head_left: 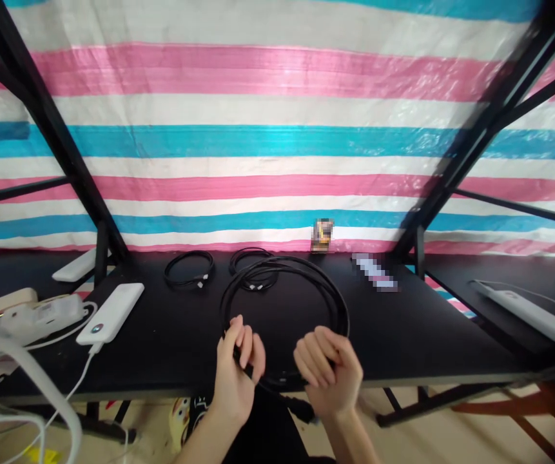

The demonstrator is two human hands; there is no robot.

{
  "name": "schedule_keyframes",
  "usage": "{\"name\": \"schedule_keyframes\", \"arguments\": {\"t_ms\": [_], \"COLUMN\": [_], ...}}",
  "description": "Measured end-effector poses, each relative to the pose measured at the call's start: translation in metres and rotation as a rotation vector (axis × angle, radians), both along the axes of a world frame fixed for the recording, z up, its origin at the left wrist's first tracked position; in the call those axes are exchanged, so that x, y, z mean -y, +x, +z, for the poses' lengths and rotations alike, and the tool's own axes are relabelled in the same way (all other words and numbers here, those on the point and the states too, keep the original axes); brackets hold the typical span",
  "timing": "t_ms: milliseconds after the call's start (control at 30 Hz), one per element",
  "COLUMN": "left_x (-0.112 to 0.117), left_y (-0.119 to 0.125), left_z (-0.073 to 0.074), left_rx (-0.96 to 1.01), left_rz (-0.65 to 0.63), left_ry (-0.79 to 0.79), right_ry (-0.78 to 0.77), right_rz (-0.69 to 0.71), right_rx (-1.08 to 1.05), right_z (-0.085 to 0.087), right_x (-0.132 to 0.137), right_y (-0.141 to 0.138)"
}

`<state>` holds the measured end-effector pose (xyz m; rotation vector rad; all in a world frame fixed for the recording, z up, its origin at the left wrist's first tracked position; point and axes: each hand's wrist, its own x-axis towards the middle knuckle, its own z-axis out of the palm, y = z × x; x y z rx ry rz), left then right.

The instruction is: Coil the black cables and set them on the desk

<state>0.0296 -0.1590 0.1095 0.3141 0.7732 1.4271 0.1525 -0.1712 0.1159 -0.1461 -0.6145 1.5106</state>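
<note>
— What do we have hold of?
— A thick black cable (338, 303), glossy, coiled in one wide ring at the table (171, 341)'s near edge. Our left hand (236, 372) and right hand (331, 375) both curl shut around its near arc.

Tabletop (171, 348): matt black, smooth. Looped cable (306, 277): black rubbery sheath, slight sheen. Power bank (111, 313): glossy white plastic. Backdrop tarpaulin (258, 129): woven plastic, shiny.

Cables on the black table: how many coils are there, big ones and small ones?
Large black cable coil, gripped by the left hand and the right hand: 1
Small black cable coils, lying behind it: 2
Total: 3
</note>
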Motion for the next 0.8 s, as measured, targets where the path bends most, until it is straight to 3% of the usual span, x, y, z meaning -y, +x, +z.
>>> {"name": "schedule_keyframes", "arguments": {"t_ms": [100,267,400,533,667,800], "left_x": [0.002,0.003,0.003,0.009,0.016,0.016], "left_y": [-0.004,-0.023,-0.042,-0.054,-0.053,-0.053], "left_z": [0.002,0.009,0.009,0.011,0.013,0.005], "left_rx": [0.049,0.055,-0.057,-0.22,-0.346,-0.548], "left_rz": [0.015,-0.167,-0.303,-0.413,-0.353,-0.251], "left_ry": [-0.16,0.07,0.098,0.137,0.197,0.287], "right_ry": [-0.054,-0.175,-0.251,-0.261,-0.326,-0.216], "right_rz": [0.088,-0.023,-0.162,-0.166,-0.226,-0.231], "right_rx": [0.101,0.275,0.43,0.605,0.708,0.732], "right_z": [-0.012,-0.013,-0.004,0.003,0.013,0.02], "right_x": [0.0,0.001,0.002,0.009,0.023,0.032], "right_y": [0.0,0.02,0.032,0.027,0.012,0.009]}}
